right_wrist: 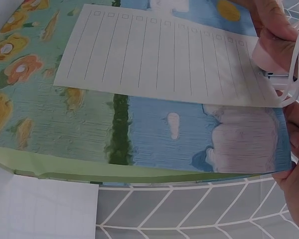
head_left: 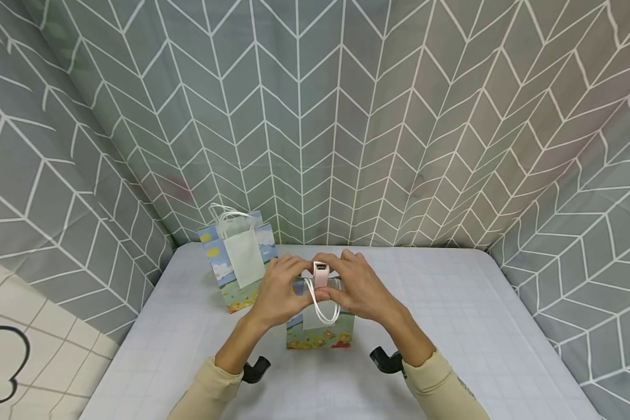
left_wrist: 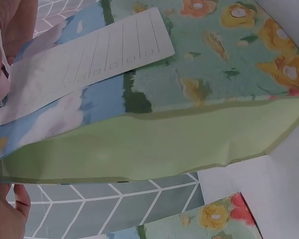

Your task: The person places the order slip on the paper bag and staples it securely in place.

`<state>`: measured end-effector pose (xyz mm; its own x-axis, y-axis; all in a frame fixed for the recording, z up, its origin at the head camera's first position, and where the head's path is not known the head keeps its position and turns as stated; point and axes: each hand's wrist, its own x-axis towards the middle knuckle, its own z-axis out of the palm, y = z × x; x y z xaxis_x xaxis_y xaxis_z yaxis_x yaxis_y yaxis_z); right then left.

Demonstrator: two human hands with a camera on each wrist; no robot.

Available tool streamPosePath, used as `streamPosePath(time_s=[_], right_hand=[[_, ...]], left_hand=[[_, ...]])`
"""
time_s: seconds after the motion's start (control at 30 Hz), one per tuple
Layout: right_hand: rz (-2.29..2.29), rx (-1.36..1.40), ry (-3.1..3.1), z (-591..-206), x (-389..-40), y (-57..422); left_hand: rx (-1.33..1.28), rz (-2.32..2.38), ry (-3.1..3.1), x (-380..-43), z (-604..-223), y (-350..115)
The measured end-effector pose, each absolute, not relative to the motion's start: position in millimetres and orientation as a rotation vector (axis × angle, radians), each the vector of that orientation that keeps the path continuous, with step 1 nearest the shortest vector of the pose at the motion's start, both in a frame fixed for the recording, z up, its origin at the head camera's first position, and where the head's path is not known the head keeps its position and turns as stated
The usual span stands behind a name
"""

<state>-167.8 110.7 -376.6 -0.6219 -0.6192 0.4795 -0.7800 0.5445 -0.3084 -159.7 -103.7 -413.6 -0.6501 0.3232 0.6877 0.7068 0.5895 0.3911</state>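
Both hands meet at the top edge of a painted paper bag (head_left: 320,338), which shows sky above and flowers below. My left hand (head_left: 280,291) and right hand (head_left: 359,286) pinch a small pink stapler (head_left: 321,277) from either side, thumbs low on its near face. The stapler sits over the top of a lined white checklist (right_wrist: 164,59), which lies against the bag's front. White cord handles (head_left: 325,319) hang forward over the checklist. In the left wrist view the bag's pale green side fold (left_wrist: 129,144) faces me, and finger ends curl behind the top corner.
A second painted bag (head_left: 217,256), with white handles and a white sheet (head_left: 244,256) on its front, leans at the back left of the white-covered table (head_left: 436,303). Patterned curtains (head_left: 320,116) enclose the back and sides. Black camera mounts (head_left: 385,360) sit under the wrists.
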Motion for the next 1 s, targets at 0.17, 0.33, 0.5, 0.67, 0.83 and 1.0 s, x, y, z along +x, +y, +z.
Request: streamPosePath(time_s=[0.17,0.33,0.5,0.67,0.83,1.0], right_hand=[[0.741,1.158,-2.464,-378.3,-168.7,111.0],[0.756,1.158,-2.451,-380.2,-169.2,110.3],[0.750,1.161,-2.426,-381.1,-169.4,110.9],[0.748,1.160,-2.414,-381.6,-169.3,110.7],[0.750,1.163,-2.404,-382.8,-170.4,109.7],[0.760,1.172,-2.371,-384.2,-171.2,108.5]], left_hand=[[-0.823,-0.853,-2.254,-160.3,-414.1,-103.6],[-0.823,-0.802,-2.235,-161.1,-415.5,-103.2],[-0.812,-0.754,-2.208,-159.9,-416.6,-102.1],[-0.796,-0.724,-2.189,-158.4,-417.0,-100.9],[-0.790,-0.723,-2.187,-158.0,-416.5,-101.3],[-0.788,-0.703,-2.183,-158.4,-416.5,-101.7]])
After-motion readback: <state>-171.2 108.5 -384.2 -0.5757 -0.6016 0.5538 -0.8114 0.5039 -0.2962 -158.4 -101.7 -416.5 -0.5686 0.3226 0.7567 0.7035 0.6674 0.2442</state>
